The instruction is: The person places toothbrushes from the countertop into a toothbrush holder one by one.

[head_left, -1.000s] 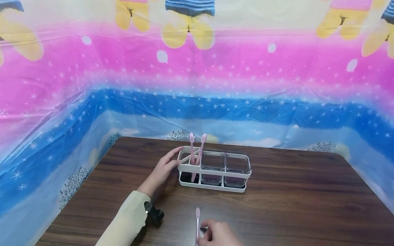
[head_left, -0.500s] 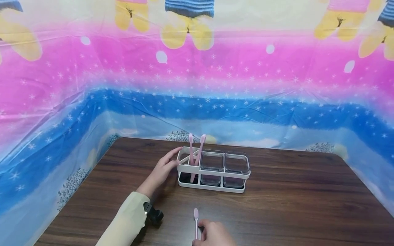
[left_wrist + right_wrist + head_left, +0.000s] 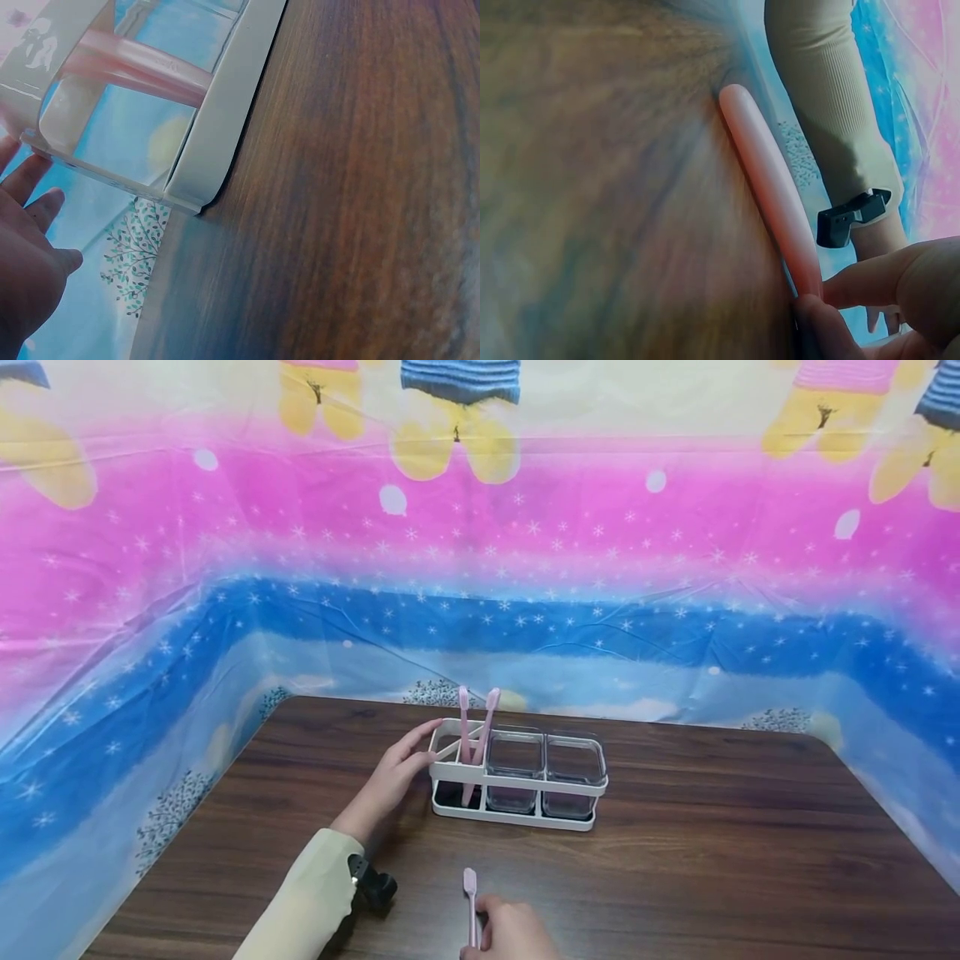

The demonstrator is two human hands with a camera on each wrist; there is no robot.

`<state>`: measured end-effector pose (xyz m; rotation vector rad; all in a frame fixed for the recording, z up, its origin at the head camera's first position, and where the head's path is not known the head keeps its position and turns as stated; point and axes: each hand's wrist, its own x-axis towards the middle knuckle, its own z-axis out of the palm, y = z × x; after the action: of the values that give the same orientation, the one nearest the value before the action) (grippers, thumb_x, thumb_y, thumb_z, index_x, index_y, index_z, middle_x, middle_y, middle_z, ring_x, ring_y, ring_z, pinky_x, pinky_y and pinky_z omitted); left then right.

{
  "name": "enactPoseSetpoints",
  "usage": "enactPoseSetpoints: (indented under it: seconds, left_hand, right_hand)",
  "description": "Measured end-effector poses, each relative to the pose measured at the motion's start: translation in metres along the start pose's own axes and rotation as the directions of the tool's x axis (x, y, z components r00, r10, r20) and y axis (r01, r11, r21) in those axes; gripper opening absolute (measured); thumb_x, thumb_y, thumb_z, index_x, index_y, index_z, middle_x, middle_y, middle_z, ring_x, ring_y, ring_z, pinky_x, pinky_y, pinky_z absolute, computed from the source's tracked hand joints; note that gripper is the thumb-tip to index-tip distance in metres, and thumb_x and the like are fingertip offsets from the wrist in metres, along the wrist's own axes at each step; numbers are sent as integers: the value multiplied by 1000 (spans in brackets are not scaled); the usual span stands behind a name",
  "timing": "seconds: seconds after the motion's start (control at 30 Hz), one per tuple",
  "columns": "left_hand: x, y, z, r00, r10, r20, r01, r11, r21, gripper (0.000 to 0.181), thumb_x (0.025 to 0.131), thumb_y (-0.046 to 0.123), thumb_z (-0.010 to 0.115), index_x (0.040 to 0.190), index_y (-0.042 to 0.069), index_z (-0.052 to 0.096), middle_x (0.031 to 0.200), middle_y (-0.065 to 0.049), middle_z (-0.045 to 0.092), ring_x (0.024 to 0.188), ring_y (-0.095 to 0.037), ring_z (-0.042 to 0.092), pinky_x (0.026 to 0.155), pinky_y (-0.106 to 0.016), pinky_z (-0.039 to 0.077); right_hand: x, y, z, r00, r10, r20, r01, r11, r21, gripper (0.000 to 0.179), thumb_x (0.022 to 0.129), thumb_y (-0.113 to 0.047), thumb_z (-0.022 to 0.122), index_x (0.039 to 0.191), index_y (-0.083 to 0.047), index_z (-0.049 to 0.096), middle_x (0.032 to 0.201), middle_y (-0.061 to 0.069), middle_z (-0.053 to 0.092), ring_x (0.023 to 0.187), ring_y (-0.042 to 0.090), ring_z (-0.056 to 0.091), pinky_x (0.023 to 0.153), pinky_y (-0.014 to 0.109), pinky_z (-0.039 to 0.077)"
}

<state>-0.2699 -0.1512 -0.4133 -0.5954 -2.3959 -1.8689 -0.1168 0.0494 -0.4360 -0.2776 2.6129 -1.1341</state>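
In the head view, a white toothbrush holder (image 3: 516,774) stands on the table. Two pink toothbrushes (image 3: 482,727) lean upright in one of its left slots. My left hand (image 3: 392,777) touches the holder's left end, fingers fairly straight against the frame. The left wrist view shows the fingertips of this hand (image 3: 30,225) at the frame's edge. Near the front of the table, my right hand (image 3: 513,931) pinches a third pink toothbrush (image 3: 471,902), its head pointing away from me. Its pink handle (image 3: 769,187) lies close along the tabletop in the right wrist view.
Two clear square cups (image 3: 516,753) sit in the holder's middle and right slots. A dark wood table (image 3: 712,860) spreads around it. Behind hangs a colourful cloth (image 3: 480,618). A black wrist camera (image 3: 372,883) sits on the left sleeve.
My right hand and the toothbrush in it have shifted slightly left. The view has drifted a little too. My left hand stays at the holder's end.
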Motion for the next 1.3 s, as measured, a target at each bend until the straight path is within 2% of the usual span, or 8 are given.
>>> enactPoseSetpoints:
  seconds: [0.17,0.3,0.47,0.63,0.73,0.93,1.13,1.3]
  left_hand:
    - [0,1,-1,1000,-4,-1,4,1000,-7,51,96,10,47,146,5,40,151,-20,34,139,-41,30,110,-57,26]
    - [-1,1,-2,1000,-2,-1,2,1000,0,51,96,11,46,146,5,39,151,-20,34,139,-40,29,111,-58,26]
    - [-1,2,-2,1000,7,-2,-7,1000,3,51,96,11,46,146,4,39,152,-21,34,140,-39,28,111,-58,25]
    - [-1,1,-2,1000,10,-4,-10,1000,5,51,96,10,46,146,4,39,151,-21,34,140,-39,28,111,-58,24]
    - [0,0,-2,1000,8,-8,-8,1000,4,51,95,9,47,146,4,40,151,-20,34,141,-38,27,112,-58,23]
    - [0,2,-2,1000,-6,-2,6,1000,17,51,96,11,47,146,5,39,152,-19,33,142,-37,25,112,-58,22]
    - [0,1,-2,1000,-1,-2,1,1000,8,51,96,11,47,146,5,39,152,-19,33,142,-37,25,112,-59,22]
    - [0,-1,-1,1000,-7,4,7,1000,4,51,96,11,47,146,5,39,152,-19,33,142,-38,26,112,-59,22]
  right_hand:
    - [1,-6,4,998,62,1,-62,998,24,38,74,-8,76,107,5,63,63,0,52,57,15,48,53,26,39]
    - [2,-8,6,997,77,-1,-77,995,57,39,74,-5,76,109,4,64,63,1,53,58,16,49,54,27,40]
    - [3,-6,3,999,48,21,-50,987,152,39,74,-2,74,111,3,62,64,1,54,58,16,50,54,25,40]
    - [0,-1,-8,998,-51,28,43,967,250,44,72,1,69,115,5,60,65,-1,55,56,11,51,52,22,41]
    - [-4,-2,-20,992,-126,-15,125,945,301,48,71,3,66,118,8,57,69,-1,56,53,8,53,48,21,45]
    - [-6,-17,-57,978,-149,-149,195,903,382,52,75,5,64,125,8,51,77,6,58,49,14,58,45,34,54]
    - [3,-38,-102,939,-108,-327,220,919,327,48,78,5,66,125,3,54,83,10,63,51,17,60,49,35,55]
    - [13,-53,-133,921,-81,-382,199,939,282,45,83,1,65,127,-1,53,86,12,66,54,18,63,53,33,56]
